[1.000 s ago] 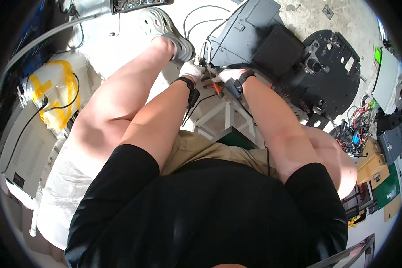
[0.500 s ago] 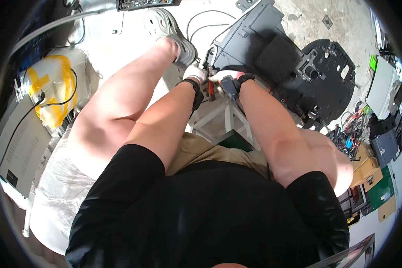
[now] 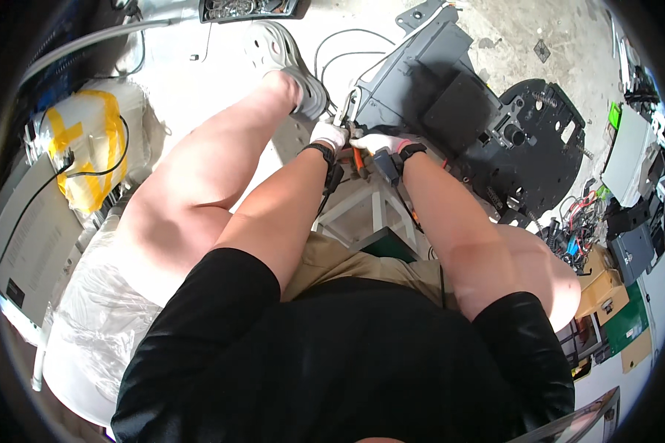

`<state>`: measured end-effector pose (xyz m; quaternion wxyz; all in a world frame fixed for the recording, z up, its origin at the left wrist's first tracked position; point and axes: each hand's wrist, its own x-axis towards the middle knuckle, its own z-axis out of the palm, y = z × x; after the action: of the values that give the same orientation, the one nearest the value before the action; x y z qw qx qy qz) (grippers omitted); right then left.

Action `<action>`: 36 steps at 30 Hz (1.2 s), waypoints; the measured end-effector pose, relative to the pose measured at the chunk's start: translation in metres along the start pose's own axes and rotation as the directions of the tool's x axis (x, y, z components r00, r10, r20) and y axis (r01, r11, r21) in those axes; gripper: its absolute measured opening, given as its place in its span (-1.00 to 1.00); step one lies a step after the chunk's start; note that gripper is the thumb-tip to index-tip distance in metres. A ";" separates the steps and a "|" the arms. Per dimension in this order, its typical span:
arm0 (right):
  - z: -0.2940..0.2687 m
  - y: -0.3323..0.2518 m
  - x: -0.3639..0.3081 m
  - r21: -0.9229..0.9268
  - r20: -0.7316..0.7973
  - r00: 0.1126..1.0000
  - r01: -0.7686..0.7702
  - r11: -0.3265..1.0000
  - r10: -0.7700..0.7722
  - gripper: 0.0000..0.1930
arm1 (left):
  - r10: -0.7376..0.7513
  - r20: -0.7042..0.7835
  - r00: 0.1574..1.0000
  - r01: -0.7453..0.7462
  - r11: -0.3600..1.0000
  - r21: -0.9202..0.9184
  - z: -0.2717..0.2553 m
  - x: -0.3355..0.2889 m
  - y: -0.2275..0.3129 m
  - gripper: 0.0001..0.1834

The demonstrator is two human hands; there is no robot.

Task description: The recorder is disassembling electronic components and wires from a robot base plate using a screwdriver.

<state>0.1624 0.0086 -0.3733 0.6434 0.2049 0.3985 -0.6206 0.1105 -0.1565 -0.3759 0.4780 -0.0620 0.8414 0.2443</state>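
Observation:
My left hand (image 3: 330, 134), in a white glove, is closed beside the light metal bracket (image 3: 346, 109) at the near-left corner of a dark grey machine housing (image 3: 400, 83). What its fingers hold is too small to make out. To its right, my gloved right hand (image 3: 380, 143) is closed on a hand tool with orange handles (image 3: 358, 159), which looks like pliers. The handles point toward me, and the jaws are hidden between the hands. Thin black cables run from the bracket across the floor.
A black round base plate (image 3: 543, 140) with springs adjoins the housing. Right of it lies a tangle of wires (image 3: 573, 225). A white frame stool (image 3: 377, 203) stands below my hands. At left sits a plastic-wrapped bundle with yellow tape (image 3: 89, 148); a parts tray (image 3: 247, 9) is at the top.
The whole view has shifted slightly, so the scene sits a little lower. Both hands stay together at the bracket, and more of the orange handles shows.

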 end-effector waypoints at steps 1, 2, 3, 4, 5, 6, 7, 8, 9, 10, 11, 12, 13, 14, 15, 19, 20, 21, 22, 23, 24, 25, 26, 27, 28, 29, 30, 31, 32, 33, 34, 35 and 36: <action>0.000 0.009 0.010 -0.106 -0.065 0.985 0.149 0.983 -0.157 -0.51 | -0.002 0.003 1.000 0.002 1.000 0.000 0.001 0.000 -0.003 -0.67; -0.003 0.017 0.015 -0.226 -0.124 0.939 0.289 0.930 -0.321 -0.52 | 0.117 0.009 0.993 -0.118 0.992 0.033 0.004 0.006 -0.006 -0.68; 0.000 0.018 0.021 -0.264 -0.259 0.912 0.251 0.931 -0.319 -0.47 | 0.227 0.014 0.974 -0.227 0.971 0.067 0.007 0.012 -0.012 -0.68; -0.002 0.023 0.021 -0.266 -0.263 0.909 0.253 0.930 -0.323 -0.47 | 0.233 0.013 0.972 -0.233 0.970 0.068 0.010 0.019 -0.016 -0.68; 0.019 0.007 0.016 -0.131 -0.317 0.937 0.107 0.986 -0.144 -0.46 | 0.272 0.019 0.962 -0.267 0.928 0.261 0.007 0.026 -0.038 -0.69; 0.033 -0.008 0.004 0.013 -0.359 0.932 -0.048 0.999 0.049 -0.44 | 0.316 0.045 0.948 -0.303 0.846 0.439 0.006 0.029 -0.050 -0.69; 0.036 -0.019 -0.008 -0.109 -0.354 0.935 -0.033 0.994 -0.007 -0.43 | 0.312 0.045 0.949 -0.299 0.848 0.438 0.008 0.028 -0.054 -0.69; 0.032 -0.015 -0.009 -0.100 -0.364 0.931 -0.035 0.994 -0.004 -0.43 | 0.239 0.030 0.971 -0.237 0.926 0.293 0.012 0.025 -0.049 -0.71; 0.027 -0.013 -0.010 -0.229 -0.400 0.916 -0.056 0.972 -0.042 -0.44 | 0.160 0.026 0.987 -0.162 0.977 0.141 0.015 0.023 -0.046 -0.72; 0.023 -0.012 -0.009 -0.355 -0.427 0.900 -0.082 0.931 -0.084 -0.45 | 0.164 0.030 0.986 -0.167 0.976 0.141 0.015 0.022 -0.043 -0.72; 0.014 0.001 -0.002 -0.351 -0.438 0.895 -0.083 0.933 -0.085 -0.45 | 0.280 0.013 0.960 -0.274 0.928 0.254 0.015 0.021 -0.035 -0.72; -0.003 0.027 0.008 -0.480 -0.422 0.876 0.002 0.877 -0.233 -0.48 | 0.400 0.015 0.916 -0.378 0.853 0.361 0.017 0.021 -0.023 -0.72; -0.016 0.046 0.012 -0.599 -0.381 0.848 0.077 0.797 -0.368 -0.50 | 0.412 0.028 0.911 -0.394 0.848 0.354 0.020 0.016 -0.009 -0.72; -0.018 0.051 0.005 -0.591 -0.383 0.851 0.072 0.803 -0.359 -0.50 | 0.208 -0.166 0.964 -0.183 0.971 0.154 0.019 0.007 0.000 -0.72; -0.013 0.045 -0.010 -0.420 -0.421 0.842 0.149 0.895 -0.338 -0.54 | -0.049 -0.315 0.948 0.021 0.996 -0.090 0.015 0.001 0.003 -0.72; -0.023 0.003 -0.029 0.262 -0.441 0.835 0.471 0.842 -0.330 -0.65 | 0.318 -0.456 0.831 -0.245 0.946 0.212 -0.004 0.032 -0.051 -0.74; -0.049 0.021 -0.038 0.344 -0.534 0.773 0.569 0.747 -0.342 -0.66 | 0.219 -0.442 0.870 -0.218 0.974 0.054 0.004 0.011 -0.002 -0.73; -0.061 0.019 -0.048 0.442 -0.573 0.761 0.599 0.667 -0.304 -0.65 | 0.104 -0.439 0.892 -0.161 0.982 -0.094 -0.002 -0.010 0.029 -0.72; -0.066 0.001 -0.059 0.524 -0.586 0.758 0.623 0.581 -0.284 -0.65 | 0.092 -0.395 0.914 -0.124 0.991 -0.057 -0.009 -0.014 0.035 -0.70; -0.062 -0.024 -0.068 0.601 -0.551 0.762 0.645 0.472 -0.341 -0.59 | 0.100 -0.398 0.912 -0.122 0.992 -0.030 -0.012 -0.015 0.033 -0.70; -0.069 -0.039 -0.072 0.588 -0.560 0.749 0.660 0.468 -0.354 -0.59 | 0.115 -0.396 0.911 -0.126 0.992 -0.003 -0.012 -0.014 0.033 -0.70; -0.080 -0.055 -0.078 0.618 -0.491 0.759 0.650 0.442 -0.428 -0.58 | 0.055 -0.295 0.954 -0.079 0.995 -0.068 -0.012 -0.011 0.034 -0.70; -0.083 -0.072 -0.082 0.652 -0.407 0.762 0.629 0.424 -0.503 -0.56 | 0.021 -0.268 0.963 -0.064 0.986 -0.153 -0.005 -0.003 0.022 -0.69; -0.084 -0.089 -0.086 0.646 -0.415 0.754 0.638 0.418 -0.510 -0.56 | 0.049 -0.306 0.951 -0.094 0.986 -0.135 0.002 0.003 0.015 -0.68; -0.083 -0.109 -0.091 0.681 -0.452 0.762 0.631 0.373 -0.464 -0.54 | 0.075 -0.344 0.936 -0.121 0.986 -0.116 0.007 0.008 0.008 -0.68; -0.083 -0.126 -0.095 0.714 -0.485 0.771 0.621 0.324 -0.412 -0.53 | 0.053 -0.311 0.949 -0.104 0.983 -0.149 0.009 0.013 0.002 -0.67; -0.083 -0.141 -0.102 0.711 -0.486 0.767 0.625 0.321 -0.419 -0.53 | 0.032 -0.322 0.946 -0.099 0.976 -0.193 0.012 0.017 -0.003 -0.64; -0.081 -0.156 -0.107 0.712 -0.496 0.771 0.625 0.322 -0.400 -0.52 | 0.000 -0.339 0.941 -0.069 0.979 -0.192 0.013 0.021 -0.010 -0.62; -0.087 -0.164 -0.110 0.711 -0.511 0.773 0.626 0.321 -0.375 -0.51 | -0.029 -0.349 0.937 -0.041 0.980 -0.193 0.015 0.023 -0.011 -0.60; -0.126 -0.141 -0.107 0.685 -0.533 0.732 0.668 0.291 -0.425 -0.51 | -0.045 -0.210 0.977 0.023 0.994 -0.104 0.015 0.010 0.027 -0.40; -0.145 -0.138 -0.102 0.681 -0.545 0.724 0.677 0.281 -0.424 -0.51 | -0.032 -0.202 0.979 0.013 0.995 -0.097 0.015 0.007 0.033 -0.40; -0.152 -0.145 -0.099 0.692 -0.517 0.709 0.676 0.252 -0.480 -0.50 | -0.025 -0.203 0.979 0.010 0.997 -0.073 0.014 0.009 0.030 -0.44; -0.159 -0.149 -0.098 0.704 -0.490 0.689 0.674 0.224 -0.534 -0.48 | -0.017 -0.202 0.979 0.008 0.999 -0.049 0.011 0.010 0.032 -0.48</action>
<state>-0.0134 0.1701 -0.3588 0.1321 0.3637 0.1333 -0.9124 0.1028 -0.1218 -0.3772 0.3898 -0.1033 0.8791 0.2539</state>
